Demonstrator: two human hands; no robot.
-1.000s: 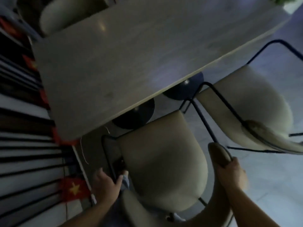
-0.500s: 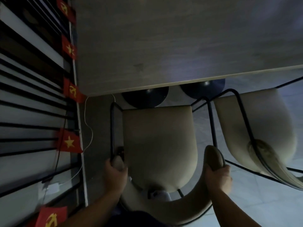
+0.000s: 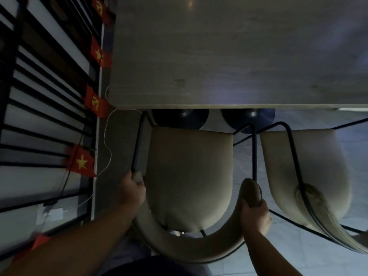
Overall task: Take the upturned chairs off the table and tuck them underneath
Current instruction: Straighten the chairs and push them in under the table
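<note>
The beige padded chair with black wire frame stands upright at 6 o'clock of the grey wood-grain table, seat front near its edge. Left hand and right hand each wrap fingers around 1 end of its curved backrest; a second beige chair stands at 3 o'clock.

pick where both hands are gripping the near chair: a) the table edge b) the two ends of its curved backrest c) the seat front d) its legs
b: the left hand and right hand each clasp one end of the chair's curved backrest.
</note>
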